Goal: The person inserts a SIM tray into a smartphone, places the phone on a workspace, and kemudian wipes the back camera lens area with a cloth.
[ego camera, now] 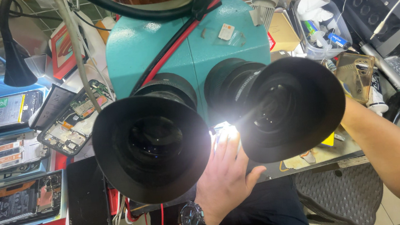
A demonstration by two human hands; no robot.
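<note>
Head view, looking down past a teal stereo microscope (188, 45) whose two black eyecups (152, 146) fill the middle of the frame. Left hand (225, 173), with a black wristwatch (193, 221) at its wrist, reaches up beneath the eyepieces into the brightly lit work area (225, 133); its fingers lie extended and close together, and whether they pinch anything cannot be told, since glare and the right eyecup hide the fingertips. Right forearm (389, 153) enters from the outer side and passes behind the same eyecup; that hand is out of sight.

Work under the lens is probably done best with both wrists braced on the bench edge and the piece kept inside the lit spot.

Outward of the left hand lie opened phones with bare circuit boards (71, 122) and a dark phone back (87, 201). Beyond the right forearm sit an amber phone case (355, 75) and a clear tub of small bottles (322, 37). The eyecups are the main obstruction.
</note>
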